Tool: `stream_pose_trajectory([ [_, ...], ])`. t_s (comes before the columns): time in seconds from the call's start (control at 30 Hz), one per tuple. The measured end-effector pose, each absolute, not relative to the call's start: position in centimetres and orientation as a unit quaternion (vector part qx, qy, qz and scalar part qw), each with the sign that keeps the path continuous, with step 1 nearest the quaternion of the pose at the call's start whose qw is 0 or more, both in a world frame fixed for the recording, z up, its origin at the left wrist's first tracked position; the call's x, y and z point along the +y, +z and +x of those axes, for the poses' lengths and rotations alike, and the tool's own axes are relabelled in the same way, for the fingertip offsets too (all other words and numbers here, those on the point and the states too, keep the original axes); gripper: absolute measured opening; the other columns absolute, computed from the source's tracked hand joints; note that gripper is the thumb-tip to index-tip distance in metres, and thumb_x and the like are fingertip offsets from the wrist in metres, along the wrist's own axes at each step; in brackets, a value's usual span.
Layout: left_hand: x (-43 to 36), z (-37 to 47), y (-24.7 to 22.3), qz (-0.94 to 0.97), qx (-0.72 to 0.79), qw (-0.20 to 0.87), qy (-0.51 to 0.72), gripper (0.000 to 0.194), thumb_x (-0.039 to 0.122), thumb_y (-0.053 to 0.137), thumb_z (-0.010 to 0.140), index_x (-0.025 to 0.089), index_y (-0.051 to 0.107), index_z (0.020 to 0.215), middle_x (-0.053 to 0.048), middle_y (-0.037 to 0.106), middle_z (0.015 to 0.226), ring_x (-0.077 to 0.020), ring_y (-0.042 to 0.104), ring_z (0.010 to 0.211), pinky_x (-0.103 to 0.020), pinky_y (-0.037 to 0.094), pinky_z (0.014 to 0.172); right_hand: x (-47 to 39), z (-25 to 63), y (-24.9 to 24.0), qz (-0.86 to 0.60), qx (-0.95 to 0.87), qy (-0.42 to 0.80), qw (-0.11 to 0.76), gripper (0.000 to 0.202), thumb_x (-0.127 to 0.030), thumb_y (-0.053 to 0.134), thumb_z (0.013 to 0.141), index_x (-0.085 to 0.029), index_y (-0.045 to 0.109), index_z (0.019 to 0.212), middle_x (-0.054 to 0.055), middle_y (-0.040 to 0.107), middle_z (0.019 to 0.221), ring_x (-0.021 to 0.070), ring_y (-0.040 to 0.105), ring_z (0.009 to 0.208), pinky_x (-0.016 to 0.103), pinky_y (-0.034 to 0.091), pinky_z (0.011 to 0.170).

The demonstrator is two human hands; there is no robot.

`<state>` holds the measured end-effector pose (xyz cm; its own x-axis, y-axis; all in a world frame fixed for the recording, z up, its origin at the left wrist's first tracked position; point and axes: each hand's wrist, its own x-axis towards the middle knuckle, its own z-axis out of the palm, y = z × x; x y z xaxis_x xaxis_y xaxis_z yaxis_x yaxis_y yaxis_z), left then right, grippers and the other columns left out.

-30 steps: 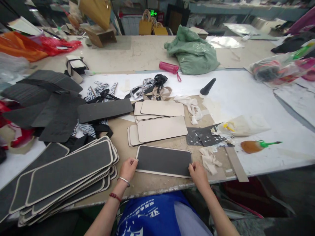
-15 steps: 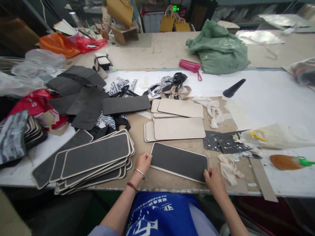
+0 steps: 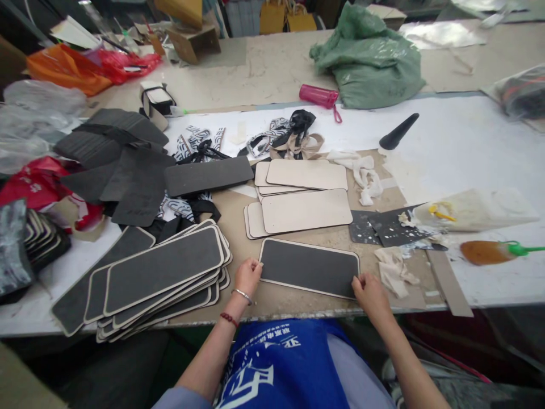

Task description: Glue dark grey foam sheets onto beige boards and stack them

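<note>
A dark grey rectangular panel with rounded corners and a pale border (image 3: 310, 268) lies in front of me near the table's front edge. My left hand (image 3: 247, 276) pinches its left end, fingers closed. At the other end, my right hand (image 3: 371, 292) grips the lower right corner between thumb and fingers. Left of it rests a fanned stack of similar dark panels (image 3: 164, 271). Just behind the held panel, beige panels (image 3: 306, 211) lie in loose overlapping piles.
Dark grey sheets (image 3: 140, 184) and a dark strip (image 3: 208, 176) lie back left. A glue bottle with a green nozzle (image 3: 485, 252), glue-spotted dark pieces (image 3: 394, 229) and a crumpled cloth (image 3: 394, 272) are at right. Farther back are a pink bottle (image 3: 317, 95) and a green bag (image 3: 374, 62).
The camera view has tilted down and shifted slightly, so the table's things appear higher. Both hands keep their hold at the panel's ends, and the panel lies a little more level in view.
</note>
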<state>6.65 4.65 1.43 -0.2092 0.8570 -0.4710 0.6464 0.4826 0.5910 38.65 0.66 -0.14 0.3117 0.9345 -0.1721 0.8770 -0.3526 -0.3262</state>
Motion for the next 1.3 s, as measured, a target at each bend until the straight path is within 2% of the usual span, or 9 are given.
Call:
stream_pose_trajectory([
  [0.2, 4.7, 6.7, 1.3, 0.497, 0.767, 0.384, 0.127, 0.015, 0.024, 0.048, 0.076, 0.017, 0.055, 0.064, 0.001, 0.057, 0.056, -0.0125, 0.055, 0.055, -0.022, 0.037, 0.055, 0.7, 38.4, 0.2, -0.811, -0.555, 0.17, 0.08, 0.019, -0.027, 0.042, 0.071, -0.024, 0.031, 0.056, -0.001, 0.039, 0.055, 0.0164, 0.041, 0.06, 0.028, 0.032, 0.059],
  [0.4, 4.7, 6.7, 1.2, 0.505, 0.766, 0.379, 0.117, 0.016, 0.026, 0.046, 0.075, 0.018, 0.051, 0.063, 0.0, 0.058, 0.058, -0.0142, 0.057, 0.057, -0.022, 0.038, 0.053, 1.0, 37.3, 1.6, -0.827, -0.535, 0.171, 0.002, 0.013, -0.023, 0.043, 0.077, -0.019, 0.045, 0.064, 0.003, 0.049, 0.066, 0.0169, 0.048, 0.071, 0.027, 0.035, 0.066],
  [0.6, 4.8, 6.6, 1.2, 0.518, 0.761, 0.377, 0.103, 0.016, 0.029, 0.045, 0.075, 0.019, 0.051, 0.064, -0.001, 0.059, 0.059, -0.0156, 0.057, 0.057, -0.023, 0.038, 0.052, 1.2, 36.7, 2.9, -0.852, -0.486, 0.189, -0.056, 0.018, -0.029, 0.042, 0.083, -0.017, 0.054, 0.077, 0.007, 0.057, 0.081, 0.0176, 0.054, 0.073, 0.027, 0.035, 0.061],
  [0.97, 4.7, 6.8, 1.6, 0.521, 0.768, 0.363, 0.087, 0.017, 0.031, 0.045, 0.075, 0.019, 0.053, 0.066, 0.0, 0.058, 0.058, -0.0159, 0.057, 0.058, -0.023, 0.038, 0.054, 1.3, 36.9, 3.0, -0.841, -0.498, 0.199, -0.07, 0.02, -0.025, 0.041, 0.086, -0.013, 0.056, 0.084, 0.01, 0.06, 0.085, 0.0181, 0.056, 0.079, 0.027, 0.035, 0.066],
  [1.3, 4.7, 7.6, 2.3, 0.537, 0.774, 0.324, 0.081, 0.014, 0.022, 0.048, 0.076, 0.018, 0.051, 0.063, -0.002, 0.06, 0.063, -0.016, 0.055, 0.065, -0.025, 0.036, 0.061, 1.6, 36.8, 2.9, -0.84, -0.499, 0.193, -0.09, 0.021, -0.026, 0.041, 0.085, -0.013, 0.057, 0.082, 0.011, 0.061, 0.081, 0.0202, 0.058, 0.076, 0.028, 0.036, 0.062],
])
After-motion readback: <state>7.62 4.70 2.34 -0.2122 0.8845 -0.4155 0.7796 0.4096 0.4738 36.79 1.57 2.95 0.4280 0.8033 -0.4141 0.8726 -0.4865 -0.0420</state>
